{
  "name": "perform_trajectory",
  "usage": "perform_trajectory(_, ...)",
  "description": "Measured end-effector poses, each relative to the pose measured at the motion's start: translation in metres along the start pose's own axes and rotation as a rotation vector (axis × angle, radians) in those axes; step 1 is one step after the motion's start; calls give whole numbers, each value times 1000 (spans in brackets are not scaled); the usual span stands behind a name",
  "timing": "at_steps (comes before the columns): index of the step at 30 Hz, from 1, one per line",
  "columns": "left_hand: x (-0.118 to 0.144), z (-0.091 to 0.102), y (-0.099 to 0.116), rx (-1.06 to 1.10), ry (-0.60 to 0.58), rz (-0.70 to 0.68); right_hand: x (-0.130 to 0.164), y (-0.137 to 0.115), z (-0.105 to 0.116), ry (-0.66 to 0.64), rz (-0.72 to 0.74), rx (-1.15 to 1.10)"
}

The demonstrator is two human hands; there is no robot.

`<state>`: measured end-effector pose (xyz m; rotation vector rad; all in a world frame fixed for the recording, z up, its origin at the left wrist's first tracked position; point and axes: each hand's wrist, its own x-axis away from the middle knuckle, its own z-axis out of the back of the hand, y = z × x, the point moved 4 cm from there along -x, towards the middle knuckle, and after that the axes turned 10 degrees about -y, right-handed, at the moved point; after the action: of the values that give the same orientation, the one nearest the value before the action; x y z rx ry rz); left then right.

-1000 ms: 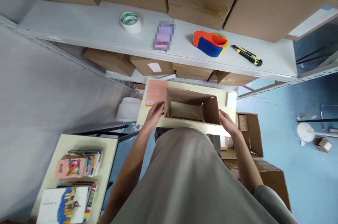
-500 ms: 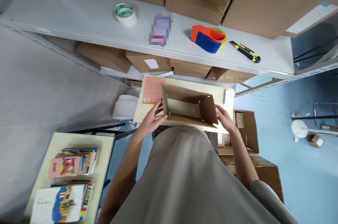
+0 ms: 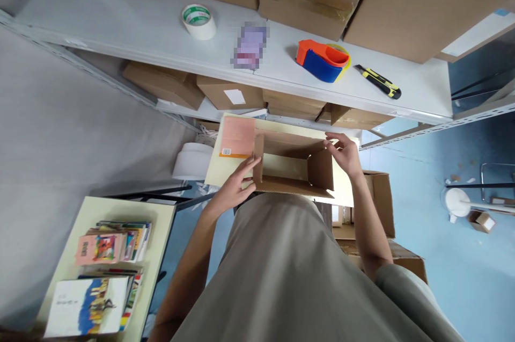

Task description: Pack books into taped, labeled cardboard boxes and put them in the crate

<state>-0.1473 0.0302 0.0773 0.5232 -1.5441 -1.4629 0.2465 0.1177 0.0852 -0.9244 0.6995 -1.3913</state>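
Observation:
A brown cardboard box (image 3: 289, 185), its top open, rests on a pale yellow table (image 3: 341, 183) right in front of me. A pale surface like the tabletop shows inside its walls. My left hand (image 3: 237, 183) grips the box's left end, fingers over the end panel and thumb by the front corner. At the back right corner is my right hand (image 3: 344, 154), fingers apart and slightly bent, the tips at the edge of the cardboard. Left of the box lies a pink book (image 3: 237, 135) with a barcode, partly under or behind the cardboard.
Across the shelf (image 3: 153, 25) ahead lie a tape roll (image 3: 200, 22), a blurred-out purple item (image 3: 250, 45), an orange-and-blue tape dispenser (image 3: 323, 60) and a utility knife (image 3: 378, 81). Stacked books (image 3: 102, 248) cover a side table at left. Opened cartons (image 3: 380, 197) stand at right.
My right hand has gone from the box's right side up to its back right corner. The left end panel now leans inward under my left hand. The view has shifted slightly.

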Motion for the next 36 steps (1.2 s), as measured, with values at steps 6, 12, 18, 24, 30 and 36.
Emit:
perform_trajectory(6,-1,0,4,-206,-30,-1,-5,-2,-15,-67,-98,-129)
perform_trajectory(12,-7,2,11,-327,16,11,5,-4,-17,-123,-118,-231)
perform_trajectory(18,-14,3,7,-380,45,0,8,1,-13,-126,-109,-262)
perform_trajectory(24,-25,4,5,-424,98,58,8,3,-5,1,-96,-119)
perform_trajectory(30,-32,8,6,-412,57,16,5,12,-7,-193,-199,-282)
perform_trajectory(36,-31,7,2,-404,17,20,-3,16,-13,-220,-183,-246)
